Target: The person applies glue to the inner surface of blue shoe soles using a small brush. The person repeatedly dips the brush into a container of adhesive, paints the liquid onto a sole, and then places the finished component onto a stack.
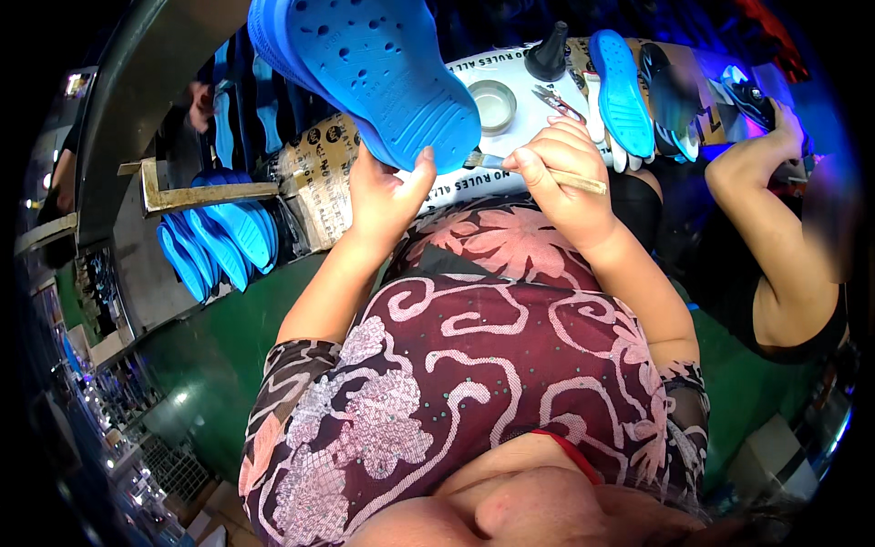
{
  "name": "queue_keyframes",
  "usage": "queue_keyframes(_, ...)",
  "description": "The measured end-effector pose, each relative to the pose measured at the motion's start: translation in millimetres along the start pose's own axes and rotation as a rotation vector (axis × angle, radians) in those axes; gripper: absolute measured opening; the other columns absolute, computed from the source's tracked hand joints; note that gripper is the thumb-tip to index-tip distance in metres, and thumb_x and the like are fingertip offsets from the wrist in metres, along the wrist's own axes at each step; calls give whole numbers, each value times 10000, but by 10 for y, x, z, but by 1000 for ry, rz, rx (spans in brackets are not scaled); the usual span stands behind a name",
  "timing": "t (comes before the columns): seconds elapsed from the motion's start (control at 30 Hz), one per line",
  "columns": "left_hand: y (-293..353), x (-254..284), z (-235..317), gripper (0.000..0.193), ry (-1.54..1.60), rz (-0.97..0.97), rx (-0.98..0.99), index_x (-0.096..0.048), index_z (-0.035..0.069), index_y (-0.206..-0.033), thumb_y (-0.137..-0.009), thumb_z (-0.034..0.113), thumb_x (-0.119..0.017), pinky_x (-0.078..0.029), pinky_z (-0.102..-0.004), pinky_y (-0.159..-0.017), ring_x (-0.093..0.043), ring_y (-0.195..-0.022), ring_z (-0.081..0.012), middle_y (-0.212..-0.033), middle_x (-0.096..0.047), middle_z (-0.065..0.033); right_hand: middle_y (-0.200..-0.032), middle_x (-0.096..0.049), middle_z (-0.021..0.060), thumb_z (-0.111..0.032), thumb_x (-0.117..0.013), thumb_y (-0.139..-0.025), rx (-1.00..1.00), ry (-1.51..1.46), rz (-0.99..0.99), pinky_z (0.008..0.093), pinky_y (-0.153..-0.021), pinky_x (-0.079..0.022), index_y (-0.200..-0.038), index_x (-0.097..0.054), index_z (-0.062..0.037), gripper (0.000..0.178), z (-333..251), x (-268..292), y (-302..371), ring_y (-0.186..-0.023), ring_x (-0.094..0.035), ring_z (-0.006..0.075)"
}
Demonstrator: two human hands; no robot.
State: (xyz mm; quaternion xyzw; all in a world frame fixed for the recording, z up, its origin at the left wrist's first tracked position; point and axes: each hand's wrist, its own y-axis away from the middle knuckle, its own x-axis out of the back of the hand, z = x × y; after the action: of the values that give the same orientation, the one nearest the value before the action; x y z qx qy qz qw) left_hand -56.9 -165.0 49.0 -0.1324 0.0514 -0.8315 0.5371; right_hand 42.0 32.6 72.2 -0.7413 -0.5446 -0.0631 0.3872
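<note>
My left hand (387, 196) is closed on the near end of a large blue shoe sole (392, 82), thumb on its top face. The sole is dotted with small holes and has ridges near this end; its far end runs out of view. Between the fingers of my right hand (567, 169) is a brush with a pale wooden handle (579, 182). The brush tip (476, 159) is at the sole's near right edge; whether it touches is too small to tell. Beyond my right hand lie metal snips (561, 105) and a round, shallow bowl (512, 97).
A black cone-shaped container (549, 56) stands behind the bowl. Another blue sole (620, 100) lies to the right, beside dark shoes (670, 100). Several blue soles (214, 242) are stacked at left, under a wooden bar (214, 194). At right, a co-worker's arm (761, 205) reaches to a shoe (746, 91).
</note>
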Motion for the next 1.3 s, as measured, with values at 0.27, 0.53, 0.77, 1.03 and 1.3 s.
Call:
queue_keyframes(0.27,6,35,-56,388,-60,-9,-26,-499,-28,-1119,-775,61,-654,-488,-285,-785,-620,-857,-155,-954,-641,-112,-630,-598,59,-154,-561,-880,-38,-29,52,337,-749,-395,-691,-659,-34,245,7,83,18,-637,-543,206)
queue_keyframes(0.53,11,43,-54,388,-112,-19,-159,-515,-21,-1108,-755,43,-663,-499,-264,-727,-629,-792,-136,-919,-645,-105,-584,-547,51,-184,-616,-833,31,61,62,331,-673,-375,-661,-652,-61,214,39,30,-10,-582,-491,236)
queue_keyframes(0.77,26,25,-37,357,-140,-8,-193,-538,-18,-1071,-739,26,-662,-497,-257,-699,-631,-773,-135,-888,-646,-100,-632,-588,52,-171,-594,-853,116,57,-39,355,-793,-407,-716,-673,-56,195,-53,61,-16,-629,-546,215)
queue_keyframes(1.03,1,32,-128,334,-153,20,-336,-553,-9,-1023,-710,1,-668,-501,-262,-658,-637,-719,-147,-827,-649,-93,-615,-604,43,-177,-645,-814,70,-9,65,328,-668,-399,-651,-653,-55,204,-21,45,33,-568,-531,222)
queue_keyframes(1.3,-51,43,-87,312,-188,-51,-373,-566,-2,-985,-690,-25,-663,-500,-267,-645,-637,-688,-157,-798,-643,-87,-606,-601,47,-193,-635,-827,95,65,69,365,-753,-427,-635,-649,-59,234,-62,-15,16,-577,-547,230)
